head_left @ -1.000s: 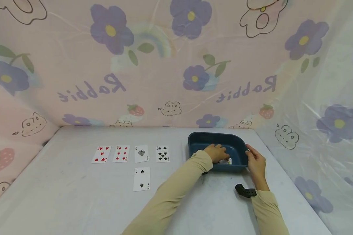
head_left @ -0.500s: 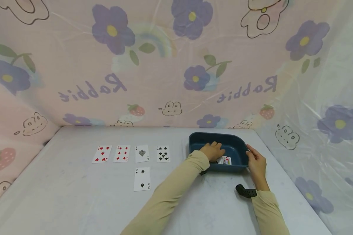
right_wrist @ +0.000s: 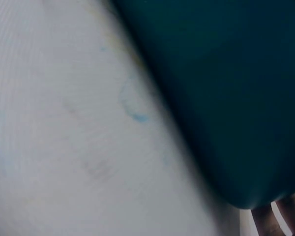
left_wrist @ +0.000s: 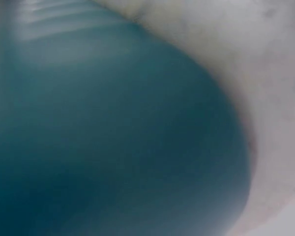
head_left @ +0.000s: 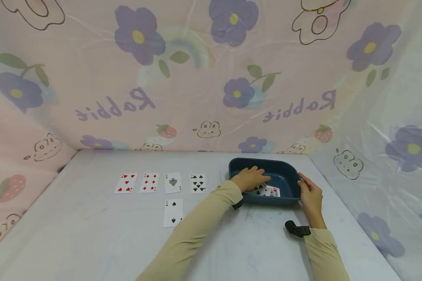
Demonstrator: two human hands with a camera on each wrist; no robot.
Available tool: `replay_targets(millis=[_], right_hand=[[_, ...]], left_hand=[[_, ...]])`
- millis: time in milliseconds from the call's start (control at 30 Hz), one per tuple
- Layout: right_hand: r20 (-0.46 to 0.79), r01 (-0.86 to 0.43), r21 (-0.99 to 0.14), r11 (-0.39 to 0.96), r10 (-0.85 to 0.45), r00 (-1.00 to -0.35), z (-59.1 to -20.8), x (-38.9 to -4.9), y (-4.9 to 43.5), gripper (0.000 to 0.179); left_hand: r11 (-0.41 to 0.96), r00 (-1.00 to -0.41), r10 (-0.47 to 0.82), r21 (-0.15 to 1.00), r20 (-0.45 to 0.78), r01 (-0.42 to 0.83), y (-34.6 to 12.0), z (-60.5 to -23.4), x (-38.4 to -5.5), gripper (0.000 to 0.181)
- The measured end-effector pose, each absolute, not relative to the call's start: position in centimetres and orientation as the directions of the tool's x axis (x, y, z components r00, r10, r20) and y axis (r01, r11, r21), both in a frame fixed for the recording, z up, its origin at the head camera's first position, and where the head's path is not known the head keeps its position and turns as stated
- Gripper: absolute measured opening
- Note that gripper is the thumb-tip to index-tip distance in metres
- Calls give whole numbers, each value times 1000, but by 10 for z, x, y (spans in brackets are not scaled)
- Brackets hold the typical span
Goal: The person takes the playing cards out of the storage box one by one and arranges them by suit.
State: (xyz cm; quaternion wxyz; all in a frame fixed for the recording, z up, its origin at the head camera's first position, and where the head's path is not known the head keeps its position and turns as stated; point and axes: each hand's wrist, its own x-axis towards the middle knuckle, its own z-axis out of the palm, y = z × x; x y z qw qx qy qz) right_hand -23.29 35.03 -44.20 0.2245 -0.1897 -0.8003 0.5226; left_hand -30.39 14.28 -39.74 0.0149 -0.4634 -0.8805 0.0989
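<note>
My left hand (head_left: 251, 178) reaches into a dark blue plastic basin (head_left: 286, 180), its fingers extended over loose playing cards (head_left: 272, 191). A club card and a face card show below the fingers; the thumb is hidden. At the basin's right end, my right hand (head_left: 310, 195) grips the rim. In the right wrist view its fingers (right_wrist: 268, 221) are at the basin's corner. To the left lie a five of hearts (head_left: 126, 183), a six of diamonds (head_left: 149, 183), an ace of spades (head_left: 173, 182) and a seven of clubs (head_left: 198, 184) in a row, with a two of spades (head_left: 173, 212) below.
A white-covered table (head_left: 91, 234) carries everything. Patterned sheeting (head_left: 183, 97) rises behind it and along both sides. The left forearm (head_left: 197, 230) crosses the table and partly covers the two of spades.
My left hand has shifted left inside the basin, and more of the club and face cards shows. The right hand keeps its grip on the rim. The head view has turned slightly left.
</note>
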Motion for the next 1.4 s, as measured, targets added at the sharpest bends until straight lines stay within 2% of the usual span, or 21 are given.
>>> replay_targets(millis=[300, 533, 800, 1033, 1167, 1400], right_hand=[[147, 79, -923, 377, 535, -832, -440, -231, 350, 42], [138, 90, -922, 377, 536, -833, -439, -231, 348, 42], [124, 69, -943, 326, 535, -836, -440, -234, 347, 42], [70, 76, -965, 250, 530, -845, -440, -236, 353, 43], [46, 100, -965, 242, 530, -847, -435, -235, 355, 46], [-9, 75, -990, 121, 475, -880, -427, -236, 358, 46]], left_hand=[[525, -546, 833, -178, -93, 832, 135, -386, -297, 45], [478, -483, 875, -151, -2, 865, 125, -385, -294, 40], [488, -497, 859, 94, 123, 868, 112, -377, -293, 37], [462, -530, 816, 290, 232, 838, 96, -364, -285, 27], [434, -550, 774, 370, 314, 822, 87, -356, -283, 25], [369, -578, 699, 479, 422, 796, 64, -355, -286, 24]])
